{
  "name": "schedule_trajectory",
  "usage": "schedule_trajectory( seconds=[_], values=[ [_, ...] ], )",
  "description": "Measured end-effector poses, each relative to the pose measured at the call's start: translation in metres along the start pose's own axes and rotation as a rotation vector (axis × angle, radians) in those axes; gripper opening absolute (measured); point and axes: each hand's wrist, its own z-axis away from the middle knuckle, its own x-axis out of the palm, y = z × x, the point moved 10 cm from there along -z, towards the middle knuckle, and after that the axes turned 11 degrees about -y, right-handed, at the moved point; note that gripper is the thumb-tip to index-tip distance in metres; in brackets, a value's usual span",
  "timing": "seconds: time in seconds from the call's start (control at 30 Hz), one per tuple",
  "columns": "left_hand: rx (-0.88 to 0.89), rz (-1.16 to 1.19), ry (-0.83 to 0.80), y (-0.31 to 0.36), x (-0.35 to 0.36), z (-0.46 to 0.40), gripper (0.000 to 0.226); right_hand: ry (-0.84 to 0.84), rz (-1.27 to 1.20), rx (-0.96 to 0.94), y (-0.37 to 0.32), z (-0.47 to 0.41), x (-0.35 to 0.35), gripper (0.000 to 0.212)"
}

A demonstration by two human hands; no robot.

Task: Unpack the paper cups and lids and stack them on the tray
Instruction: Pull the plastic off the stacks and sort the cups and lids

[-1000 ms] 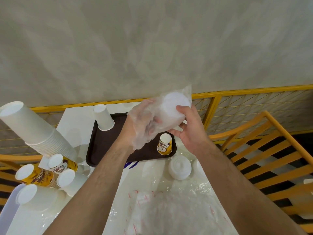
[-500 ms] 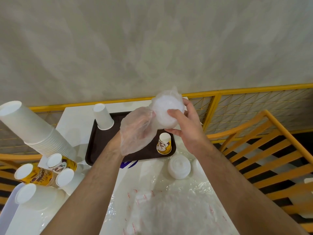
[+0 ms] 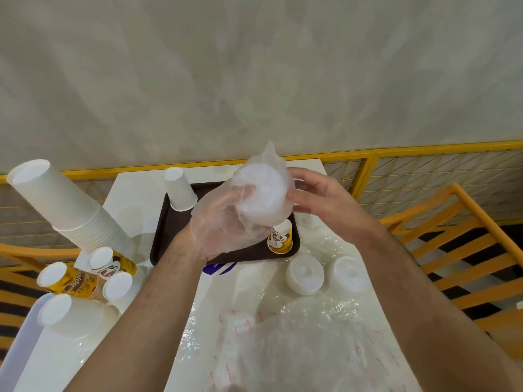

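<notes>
Here the left hand sits inside a thin clear plastic bag, its fingers curled round a stack of white lids that is still wrapped in the film. The right hand grips the same stack from the other side, thumb and fingertips pinching the bagged lids at their edge. The bundle hangs in the air above the far right part of a dark brown tray.

On the tray, a plain white paper cup stands upside down at the far left corner, and a yellow printed cup stands upside down at the near right corner, just under the held lids. The tray lies on a white table.

Near the tray's right front corner, two short stacks of white lids and rest on crumpled clear plastic wrap that covers the near part of the table.

To the left, a tall leaning stack of white cups tilts away from the tray. Beside it lie several more cup stacks on their sides, among them yellow printed cup stacks and a white cup sleeve.

Beyond the table runs a yellow mesh railing, and wooden slatted furniture shows at the right.
</notes>
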Motion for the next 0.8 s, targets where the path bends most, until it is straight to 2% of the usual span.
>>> schedule_trajectory(
  seconds=[0.03, 0.1, 0.17, 0.27, 0.33, 0.4, 0.5, 0.63, 0.67, 0.73, 0.8],
  values=[
    [-0.002, 0.029, -0.073, -0.001, 0.012, -0.002, 0.061, 0.017, 0.019, -0.051, -0.005, 0.0, 0.0, 0.033],
    [-0.01, 0.057, -0.085, -0.005, 0.015, 0.001, 0.06, 0.084, 0.037, -0.151, -0.015, -0.001, -0.001, 0.014],
    [-0.017, 0.091, -0.09, -0.008, 0.011, 0.01, 0.056, 0.11, 0.021, -0.188, -0.018, -0.003, 0.004, 0.019],
    [-0.01, 0.157, 0.02, -0.014, -0.008, 0.031, 0.05, 0.1, 0.021, -0.217, -0.017, -0.006, 0.021, 0.026],
    [0.005, 0.221, 0.145, -0.018, -0.032, 0.05, 0.067, 0.144, 0.027, -0.241, -0.019, -0.004, 0.027, 0.02],
    [0.031, 0.121, 0.166, -0.016, -0.037, 0.065, 0.071, 0.202, -0.022, -0.254, -0.018, -0.001, 0.028, 0.017],
    [-0.009, -0.006, 0.246, -0.019, -0.046, 0.092, 0.064, 0.263, -0.111, -0.275, -0.012, 0.008, 0.032, 0.026],
    [-0.055, 0.036, 0.374, -0.023, -0.06, 0.13, 0.09, 0.252, -0.02, -0.321, -0.007, 0.015, 0.05, 0.062],
    [-0.067, 0.008, 0.386, -0.025, -0.056, 0.134, 0.086, 0.236, 0.008, -0.311, -0.004, 0.015, 0.058, 0.062],
    [-0.06, -0.025, 0.466, -0.029, -0.051, 0.139, 0.06, 0.176, 0.028, -0.271, -0.001, 0.013, 0.079, 0.05],
    [0.03, 0.001, 0.626, -0.028, -0.058, 0.154, 0.037, 0.086, 0.045, -0.204, -0.001, 0.01, 0.103, 0.036]
  ],
)
